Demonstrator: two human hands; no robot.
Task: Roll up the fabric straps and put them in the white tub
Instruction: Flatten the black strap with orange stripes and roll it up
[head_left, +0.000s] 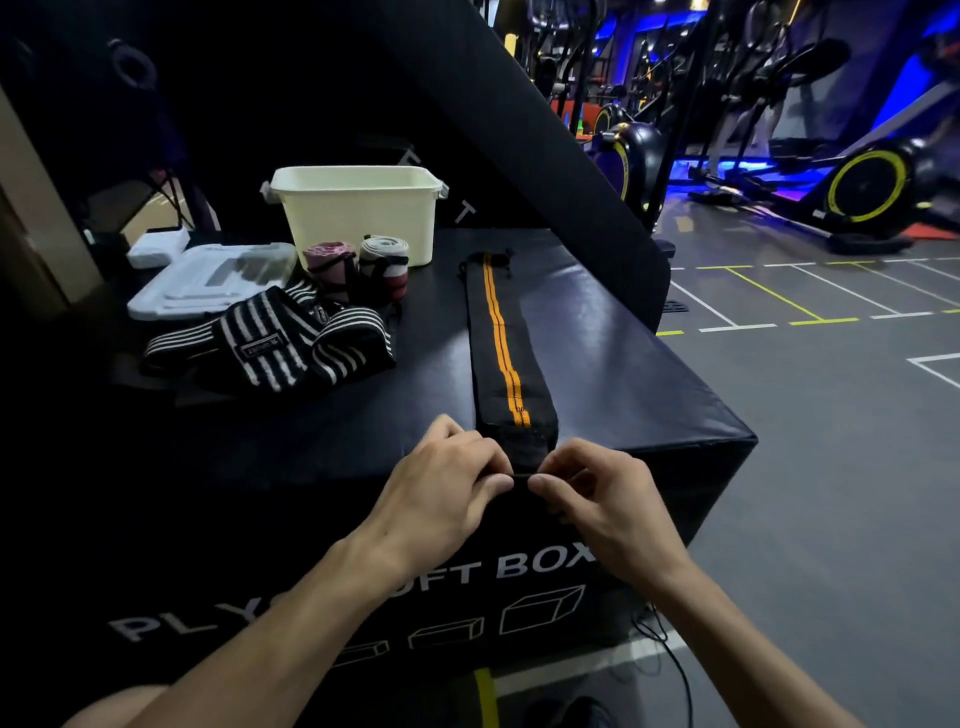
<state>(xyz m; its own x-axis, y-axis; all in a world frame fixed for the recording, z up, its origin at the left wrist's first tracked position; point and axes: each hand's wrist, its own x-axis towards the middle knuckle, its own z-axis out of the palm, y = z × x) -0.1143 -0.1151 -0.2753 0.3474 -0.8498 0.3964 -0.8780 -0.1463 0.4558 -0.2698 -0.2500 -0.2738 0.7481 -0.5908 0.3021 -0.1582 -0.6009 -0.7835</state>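
Strap: black strap (501, 343) with orange stripe runs up the frame from your hands.
Hands: your left hand (441, 491) and right hand (597, 499) both pinch its near end.

Strap (501, 343) was black with two orange stripes down its length. Loose straps (270, 345) were black with white stripes. One rolled strap (331, 266) was pink and black, the other (384, 262) grey-white with red. Tub (358, 218) was cream-white. Counter (613, 353) was black with white lettering. Floor (831, 467) was grey, lined white and yellow.
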